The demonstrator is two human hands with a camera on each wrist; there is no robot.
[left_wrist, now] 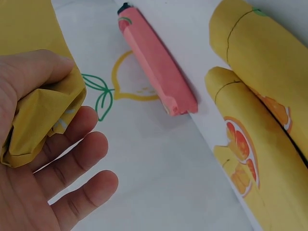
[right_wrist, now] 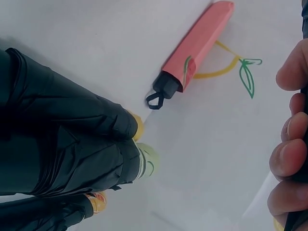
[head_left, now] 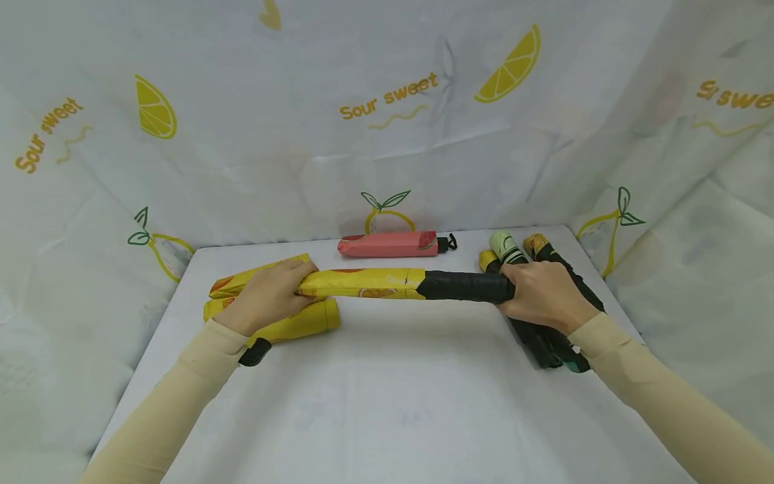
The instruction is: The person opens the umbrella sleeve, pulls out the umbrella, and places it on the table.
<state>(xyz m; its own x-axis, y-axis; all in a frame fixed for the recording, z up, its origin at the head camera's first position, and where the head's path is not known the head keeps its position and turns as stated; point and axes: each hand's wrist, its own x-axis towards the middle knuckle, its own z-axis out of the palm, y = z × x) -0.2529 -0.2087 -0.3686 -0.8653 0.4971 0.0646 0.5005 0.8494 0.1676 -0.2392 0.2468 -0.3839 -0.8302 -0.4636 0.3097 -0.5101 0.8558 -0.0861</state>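
A folded black umbrella [head_left: 465, 286] stretches level between the two hands, partly inside a yellow sleeve [head_left: 387, 282] printed with orange slices. My left hand [head_left: 273, 294] pinches the sleeve's far end. In the left wrist view, the thumb presses the crumpled yellow fabric [left_wrist: 43, 115] while the other fingers [left_wrist: 89, 149] stand loosely apart. At the opposite end, my right hand [head_left: 544, 294] grips the black umbrella, with its fingers [right_wrist: 291, 156] curled round it at the right wrist view's edge. The umbrella's held end is mostly hidden by this hand.
Two yellow sleeves [head_left: 302, 321] lie under and beside the left hand. A pink sleeved umbrella [head_left: 387, 245] with a black handle lies at the table's back edge. Several folded dark umbrellas [right_wrist: 86, 159] lie below the right hand. A white printed cloth [head_left: 272, 161] hangs behind the white table [head_left: 411, 403].
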